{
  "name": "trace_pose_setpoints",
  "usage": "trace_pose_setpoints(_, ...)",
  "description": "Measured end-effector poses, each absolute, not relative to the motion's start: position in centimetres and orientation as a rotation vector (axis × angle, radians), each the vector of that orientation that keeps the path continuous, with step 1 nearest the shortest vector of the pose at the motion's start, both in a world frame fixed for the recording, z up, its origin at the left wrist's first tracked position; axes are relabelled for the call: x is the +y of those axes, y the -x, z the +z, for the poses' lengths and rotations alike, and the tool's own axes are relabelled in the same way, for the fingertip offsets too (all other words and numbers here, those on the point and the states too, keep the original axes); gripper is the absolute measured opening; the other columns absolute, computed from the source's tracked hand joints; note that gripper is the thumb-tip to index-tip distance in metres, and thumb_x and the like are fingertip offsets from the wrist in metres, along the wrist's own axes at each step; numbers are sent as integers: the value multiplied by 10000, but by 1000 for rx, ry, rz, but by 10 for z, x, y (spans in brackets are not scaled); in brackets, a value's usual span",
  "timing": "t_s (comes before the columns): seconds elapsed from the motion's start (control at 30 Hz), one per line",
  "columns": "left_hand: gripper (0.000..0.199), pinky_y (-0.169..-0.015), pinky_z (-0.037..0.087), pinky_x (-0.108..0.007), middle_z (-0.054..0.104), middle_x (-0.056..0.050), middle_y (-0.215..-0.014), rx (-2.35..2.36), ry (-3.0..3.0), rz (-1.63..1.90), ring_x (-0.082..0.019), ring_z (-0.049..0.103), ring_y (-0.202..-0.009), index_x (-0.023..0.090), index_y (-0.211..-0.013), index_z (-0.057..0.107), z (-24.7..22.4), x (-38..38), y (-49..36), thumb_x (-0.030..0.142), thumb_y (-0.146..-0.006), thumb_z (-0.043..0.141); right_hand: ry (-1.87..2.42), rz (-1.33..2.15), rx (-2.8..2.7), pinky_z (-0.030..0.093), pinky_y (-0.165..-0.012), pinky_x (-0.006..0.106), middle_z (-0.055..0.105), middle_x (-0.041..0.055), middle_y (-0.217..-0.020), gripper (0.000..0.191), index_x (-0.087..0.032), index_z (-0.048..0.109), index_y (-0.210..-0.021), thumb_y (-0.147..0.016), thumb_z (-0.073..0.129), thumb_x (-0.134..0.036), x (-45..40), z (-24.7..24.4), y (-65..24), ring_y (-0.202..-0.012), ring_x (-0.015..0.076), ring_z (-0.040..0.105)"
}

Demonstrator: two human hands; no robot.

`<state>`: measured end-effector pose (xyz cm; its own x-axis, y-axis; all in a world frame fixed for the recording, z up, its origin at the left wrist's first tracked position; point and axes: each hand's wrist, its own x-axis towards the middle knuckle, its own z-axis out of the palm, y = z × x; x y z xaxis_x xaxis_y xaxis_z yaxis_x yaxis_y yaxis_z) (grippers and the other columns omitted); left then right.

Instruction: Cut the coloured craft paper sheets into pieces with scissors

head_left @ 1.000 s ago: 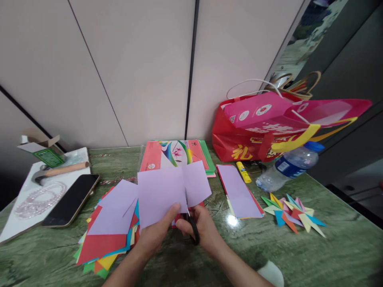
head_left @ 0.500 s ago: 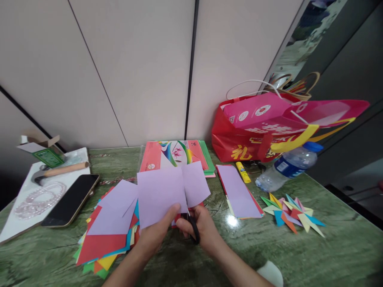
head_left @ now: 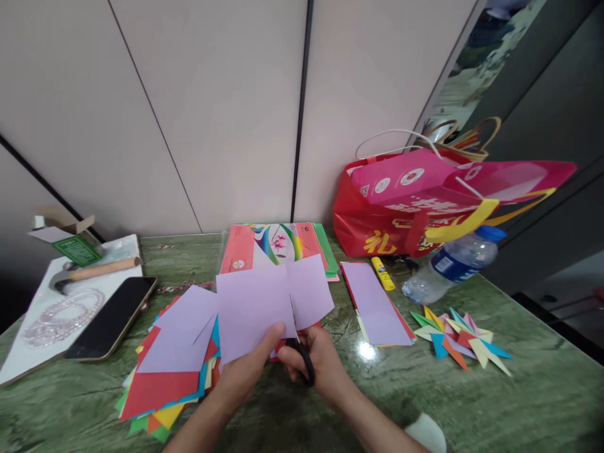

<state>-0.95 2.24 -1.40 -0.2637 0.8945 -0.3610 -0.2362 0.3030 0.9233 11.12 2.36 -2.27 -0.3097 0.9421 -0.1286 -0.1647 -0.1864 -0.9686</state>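
A sheet of purple paper point(head_left: 255, 308) is gripped along its lower edge by my left hand point(head_left: 252, 365), thumb on top. My right hand point(head_left: 321, 358) is closed round the black handles of a pair of scissors point(head_left: 306, 362). The blades lie in a slit that runs up the sheet, with a narrower flap to the right of it. Beside my left hand is a fanned pile of coloured paper point(head_left: 165, 396), with purple pieces on top. To the right of my right hand lies a stack of purple and red paper strips point(head_left: 377, 305).
Behind the hands lies a coloured paper pack point(head_left: 245, 245). A red bag point(head_left: 363, 220), a glue stick point(head_left: 383, 274), a water bottle point(head_left: 448, 264) and folded paper stars point(head_left: 460, 340) are on the right. A phone point(head_left: 111, 321), a hammer point(head_left: 101, 269) and a green box point(head_left: 78, 248) are on the left.
The right flap of the purple sheet has shifted slightly to the right, and the slit is a little wider. Both hands stay almost in place.
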Motion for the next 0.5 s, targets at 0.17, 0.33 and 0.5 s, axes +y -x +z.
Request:
trace_pose_setpoints(0.17,524,-946,381,-370,617,-76,-1098,1368,-696,1217,-258,512,-1081,179,-1010,587,-19,22,9,340,-532,728,958,1606,-1201,388,-414,215,501,-40,-457,386,-156,547,-650,-511,722,-471,26,-18,-112,-413,101,440)
trace_pose_setpoints(0.33,539,-951,374,-379,608,-110,-1105,1382,-672,1212,-275,517,-1071,162,-970,600,-17,22,7,342,-487,757,954,1588,-1172,384,-409,219,528,-32,-511,420,-155,566,-689,-484,735,-479,27,-19,-113,-398,93,423)
trace_pose_setpoints(0.5,592,-961,365,-382,575,-119,-1155,1366,-676,1230,-275,506,-1085,160,-1008,581,-14,22,7,371,-483,753,1023,1598,-1197,355,-382,206,494,-44,-463,431,-153,551,-672,-474,734,-489,27,-20,-115,-396,93,419)
